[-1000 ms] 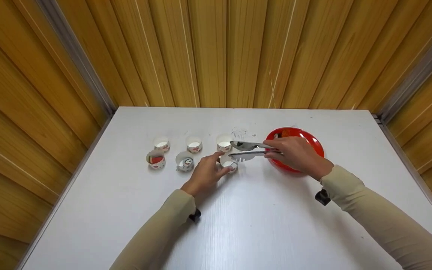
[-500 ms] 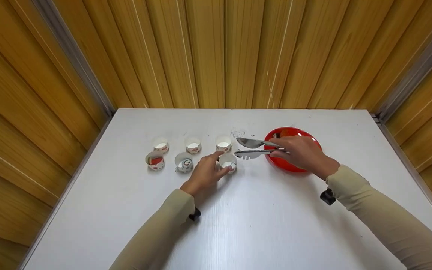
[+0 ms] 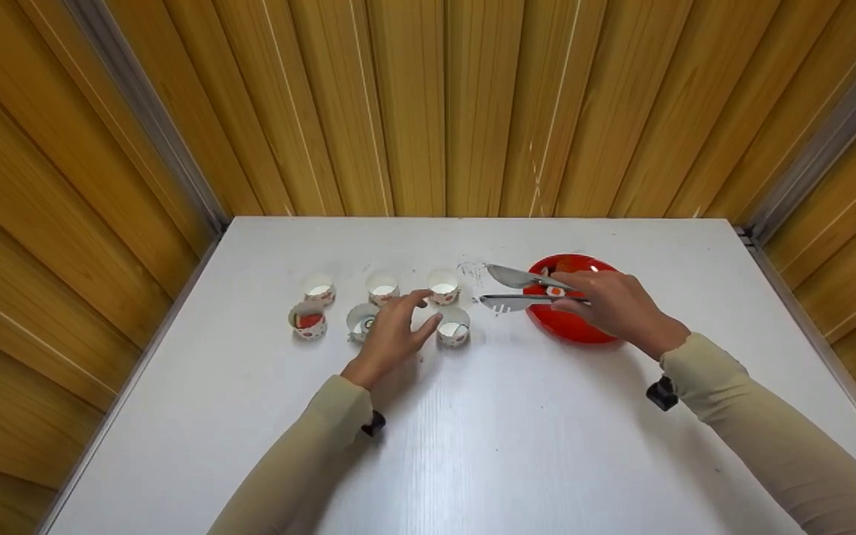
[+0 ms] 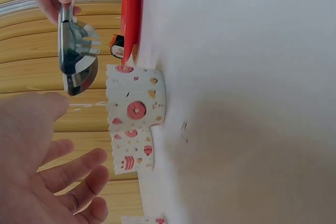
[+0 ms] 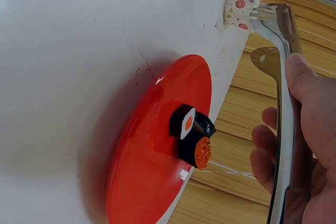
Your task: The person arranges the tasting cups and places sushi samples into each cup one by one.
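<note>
My right hand [image 3: 617, 306] grips metal serving tongs [image 3: 506, 300], one arm spoon-like and the other fork-like. The tips stand apart with nothing between them, over the left edge of a red plate [image 3: 573, 332]. In the right wrist view the plate bears toy-like sushi: a roll [image 5: 183, 121] with a white-and-orange face, an orange-topped piece [image 5: 195, 151] and a dark piece behind. Holding nothing, my left hand [image 3: 392, 336] spreads thumb and fingers beside the front-right paper baking cup [image 3: 453, 332] and partly covers the front-middle cup [image 3: 357, 325], which has a round white piece inside.
Three paper cups stand in the back row, among them the back-left cup [image 3: 319, 290]. A front-left cup [image 3: 309, 322] contains something red. Dark smudges [image 3: 470, 269] mark the white table [image 3: 472, 446], and wood-patterned panels [image 3: 413, 111] rise behind it.
My left hand has let go of the front-right cup and drawn back left. The tongs have moved right, away from that cup and toward the plate.
</note>
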`<act>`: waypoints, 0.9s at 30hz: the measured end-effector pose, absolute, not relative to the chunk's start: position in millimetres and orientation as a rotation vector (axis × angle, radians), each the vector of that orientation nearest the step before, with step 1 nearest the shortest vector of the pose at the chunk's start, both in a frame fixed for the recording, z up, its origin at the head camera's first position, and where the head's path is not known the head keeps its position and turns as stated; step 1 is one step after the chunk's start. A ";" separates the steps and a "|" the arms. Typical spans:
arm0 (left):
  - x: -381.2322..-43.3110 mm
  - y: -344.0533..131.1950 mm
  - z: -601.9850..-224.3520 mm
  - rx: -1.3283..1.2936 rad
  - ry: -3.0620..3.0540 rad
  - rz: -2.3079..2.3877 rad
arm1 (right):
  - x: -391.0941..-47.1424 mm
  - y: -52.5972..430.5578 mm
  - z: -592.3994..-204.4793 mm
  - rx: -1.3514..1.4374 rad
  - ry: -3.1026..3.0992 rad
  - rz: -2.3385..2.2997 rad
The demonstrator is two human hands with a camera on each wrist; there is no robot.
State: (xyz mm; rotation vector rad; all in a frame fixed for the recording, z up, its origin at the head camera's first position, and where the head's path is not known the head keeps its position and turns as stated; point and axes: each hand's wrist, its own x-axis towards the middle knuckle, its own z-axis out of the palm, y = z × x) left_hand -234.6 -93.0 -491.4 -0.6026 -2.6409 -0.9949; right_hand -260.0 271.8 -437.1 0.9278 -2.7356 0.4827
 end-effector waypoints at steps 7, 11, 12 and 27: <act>-235.6 -109.7 -480.8 -0.496 -2.607 -0.939 | -259.5 286.1 -440.9 0.849 -2.792 0.462; -235.7 -120.1 -474.6 -0.445 -2.587 -0.954 | -259.3 294.2 -442.9 0.808 -2.825 0.441; -235.8 -122.8 -473.3 -0.434 -2.583 -0.953 | -259.2 296.0 -443.3 0.797 -2.836 0.435; -238.6 -165.0 -465.6 -0.306 -2.565 -0.967 | -260.3 318.1 -444.4 0.668 -2.882 0.379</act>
